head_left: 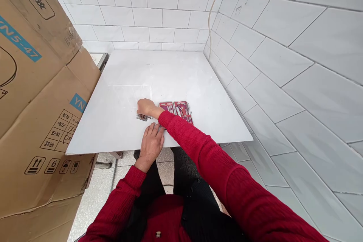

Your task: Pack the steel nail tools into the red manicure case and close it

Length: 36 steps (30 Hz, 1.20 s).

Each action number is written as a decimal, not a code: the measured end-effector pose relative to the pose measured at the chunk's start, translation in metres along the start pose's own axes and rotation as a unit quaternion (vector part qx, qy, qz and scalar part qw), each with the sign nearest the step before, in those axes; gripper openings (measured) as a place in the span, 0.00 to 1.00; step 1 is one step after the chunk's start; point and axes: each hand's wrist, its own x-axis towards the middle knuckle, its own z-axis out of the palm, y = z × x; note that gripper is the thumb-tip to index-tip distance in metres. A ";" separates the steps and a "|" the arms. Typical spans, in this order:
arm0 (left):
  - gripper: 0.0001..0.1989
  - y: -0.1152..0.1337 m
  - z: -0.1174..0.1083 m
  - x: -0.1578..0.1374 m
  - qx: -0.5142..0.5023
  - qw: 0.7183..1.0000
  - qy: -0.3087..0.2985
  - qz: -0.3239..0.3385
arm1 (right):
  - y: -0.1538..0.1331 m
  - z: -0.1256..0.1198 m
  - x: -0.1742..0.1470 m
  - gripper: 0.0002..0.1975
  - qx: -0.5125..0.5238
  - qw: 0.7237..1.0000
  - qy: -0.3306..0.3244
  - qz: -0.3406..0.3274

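My right hand [146,107] reaches across to the left, fingers curled downward over a small heap of dark, patterned flat pieces [143,117] on the white tabletop. Whatever its fingers pinch is hidden beneath the hand. Nearer to me, my left hand [152,140] lies palm down at the table's front edge, its fingers stretched out just below the heap. Right of both hands are red-and-purple panels [183,109] printed or filled with tool-like shapes, side by side. My right sleeve covers their lower left part; I cannot tell whether they are cards or a case.
The white tabletop [181,72] meets tiled walls [176,19] behind and on the right. A large cardboard box [42,94] stands against its left side. A thin cable [210,19] hangs in the back corner. My legs are under the front edge.
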 end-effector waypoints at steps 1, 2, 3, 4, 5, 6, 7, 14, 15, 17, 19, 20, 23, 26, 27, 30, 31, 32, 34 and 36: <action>0.20 0.000 0.000 0.000 0.002 1.000 0.002 0.001 | 0.003 0.000 -0.004 0.06 0.009 1.000 -0.002 -0.008; 0.20 0.000 -0.001 0.000 0.005 1.000 0.003 0.003 | 0.008 -0.001 -0.008 0.07 0.018 1.000 -0.001 -0.015; 0.19 0.001 -0.001 0.000 0.008 1.000 0.004 0.004 | 0.015 -0.002 -0.014 0.09 0.027 1.000 0.005 -0.016; 0.19 0.001 -0.001 0.000 0.009 1.000 0.005 0.004 | 0.023 -0.005 -0.020 0.10 0.032 0.999 0.016 -0.010; 0.19 0.001 -0.001 0.000 0.010 1.000 0.007 0.006 | 0.034 -0.008 -0.026 0.11 0.034 0.999 0.027 -0.002; 0.19 0.001 -0.001 0.001 0.009 1.000 0.007 0.007 | 0.046 -0.011 -0.034 0.11 0.038 0.998 0.047 0.025; 0.18 0.001 -0.001 0.001 0.007 1.000 0.007 0.010 | 0.059 -0.015 -0.042 0.12 0.045 0.996 0.065 0.049; 0.18 -0.001 0.002 0.001 -0.017 1.000 0.006 0.015 | 0.118 -0.021 -0.094 0.12 0.047 0.984 0.057 0.162; 0.18 -0.001 0.002 0.001 -0.019 1.000 0.005 0.016 | 0.117 -0.019 -0.098 0.11 0.038 0.984 0.051 0.168; 0.18 -0.001 0.002 0.001 -0.021 1.000 0.004 0.016 | 0.109 -0.014 -0.102 0.11 0.014 0.983 0.043 0.177; 0.18 -0.001 0.001 0.001 -0.019 1.000 0.003 0.015 | 0.099 -0.010 -0.102 0.12 -0.013 0.981 0.046 0.187; 0.18 -0.001 0.001 0.001 -0.017 1.000 0.002 0.015 | 0.094 -0.008 -0.102 0.13 -0.026 0.980 0.048 0.189; 0.18 -0.001 0.001 0.001 -0.017 1.000 0.001 0.014 | 0.083 -0.006 -0.100 0.15 -0.049 0.978 0.040 0.198; 0.18 0.000 0.001 0.001 -0.029 1.000 0.001 0.009 | 0.076 -0.006 -0.100 0.16 -0.053 0.980 0.049 0.183; 0.18 0.000 0.001 0.001 -0.035 0.999 0.001 0.008 | 0.073 -0.006 -0.100 0.16 -0.052 0.982 0.060 0.173; 0.19 0.000 0.002 0.000 -0.048 0.999 0.001 0.004 | 0.062 -0.007 -0.099 0.16 -0.039 0.988 0.065 0.134; 0.19 0.000 0.002 0.000 -0.048 0.999 0.001 0.004 | 0.058 -0.008 -0.097 0.15 -0.037 0.990 0.055 0.123; 0.19 0.001 0.002 0.000 -0.048 0.999 0.001 0.004 | 0.053 -0.008 -0.095 0.15 -0.038 0.992 0.047 0.114; 0.19 0.001 0.001 0.000 -0.045 0.999 0.001 0.003 | 0.044 -0.008 -0.089 0.14 -0.054 0.993 0.036 0.101; 0.19 0.001 0.001 0.000 -0.042 0.999 0.002 0.002 | 0.034 -0.006 -0.086 0.13 -0.077 0.992 0.028 0.092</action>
